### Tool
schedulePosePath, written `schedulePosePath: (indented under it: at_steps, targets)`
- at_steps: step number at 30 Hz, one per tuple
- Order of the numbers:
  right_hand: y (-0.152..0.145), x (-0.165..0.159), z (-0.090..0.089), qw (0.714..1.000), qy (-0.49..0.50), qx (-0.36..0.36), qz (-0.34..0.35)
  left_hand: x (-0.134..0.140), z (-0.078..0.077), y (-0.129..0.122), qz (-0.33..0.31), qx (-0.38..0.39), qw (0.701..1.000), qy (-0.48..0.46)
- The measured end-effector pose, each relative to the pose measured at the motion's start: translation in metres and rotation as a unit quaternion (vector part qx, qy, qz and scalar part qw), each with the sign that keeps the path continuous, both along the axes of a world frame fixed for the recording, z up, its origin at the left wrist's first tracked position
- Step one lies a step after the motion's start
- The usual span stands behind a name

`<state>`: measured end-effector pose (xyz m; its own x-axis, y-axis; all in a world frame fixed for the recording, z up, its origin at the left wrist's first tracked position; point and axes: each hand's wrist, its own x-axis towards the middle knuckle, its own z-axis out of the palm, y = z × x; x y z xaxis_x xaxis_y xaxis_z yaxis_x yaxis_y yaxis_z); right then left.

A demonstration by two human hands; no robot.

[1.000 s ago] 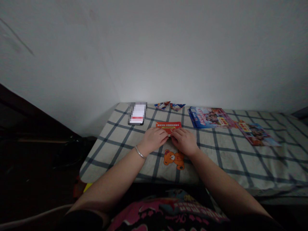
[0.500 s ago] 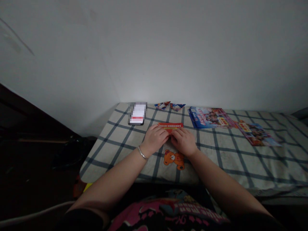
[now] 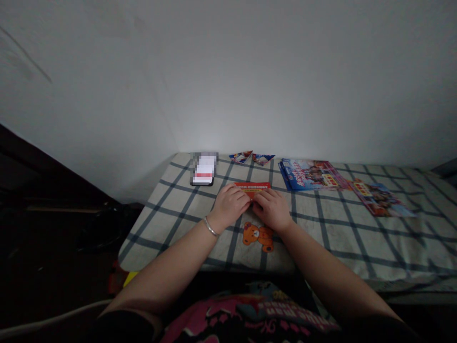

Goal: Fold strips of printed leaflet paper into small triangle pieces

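Note:
A red folded paper (image 3: 254, 186) with pale printed lettering lies flat on the table in front of me. My left hand (image 3: 230, 206) has its curled fingers on the paper's left part, and a silver bangle circles that wrist. On the right part, my right hand (image 3: 273, 209) presses with bent fingers, thumb close to the left fingertips. Both hands are closed on the paper, whose near edge they hide. Beyond them, by the wall, sit two small folded paper shapes (image 3: 241, 156) with colourful print.
A phone (image 3: 204, 169) with a lit, blurred screen lies left of the folded shapes. To the right are a stack of printed leaflets (image 3: 310, 174) and another leaflet (image 3: 383, 197). The checked tablecloth (image 3: 171, 209) carries a bear picture (image 3: 257, 236) near me. A wall rises behind.
Both hands stay almost in place on the red paper. Its top edge looks slightly flatter, and little else differs.

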<state>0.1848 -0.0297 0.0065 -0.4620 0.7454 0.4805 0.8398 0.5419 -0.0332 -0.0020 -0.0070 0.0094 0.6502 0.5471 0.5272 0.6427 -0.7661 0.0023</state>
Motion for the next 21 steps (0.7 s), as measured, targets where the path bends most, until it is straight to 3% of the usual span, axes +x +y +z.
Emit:
schedulePosePath:
  at_steps: [21]
  targets:
    - [0.007, 0.017, -0.003, 0.998, 0.049, 0.024, -0.029, -0.009, 0.004, 0.002, 0.056, 0.007, 0.998, -0.04]
